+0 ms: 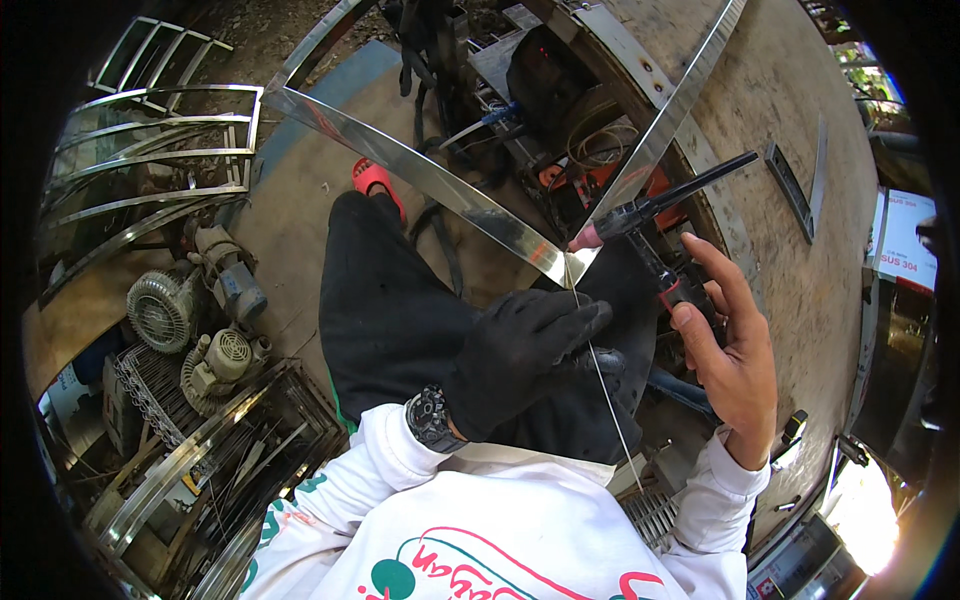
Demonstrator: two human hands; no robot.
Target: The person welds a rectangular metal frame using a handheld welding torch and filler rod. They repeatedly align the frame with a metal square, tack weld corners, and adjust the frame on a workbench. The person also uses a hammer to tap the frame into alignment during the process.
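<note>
My left hand (515,350), in a black glove with a watch at the wrist, is closed on a thin filler rod (608,395). The rod's upper end meets the corner where two shiny metal bars join, one the left bar (430,185) and the other the right bar (665,130). My bare right hand (738,350) grips a black TIG welding torch (660,265) by its handle. Its pink nozzle (585,238) points down-left, close beside that corner. The gloved palm and the rod within it are partly hidden.
Curved metal grilles (160,150) lie at the far left. Motors (160,310) and a rack of metal pieces stand nearer. A wooden table (800,330) on the right holds a black metal bar (790,185). Cables and a machine (550,80) are beyond the corner.
</note>
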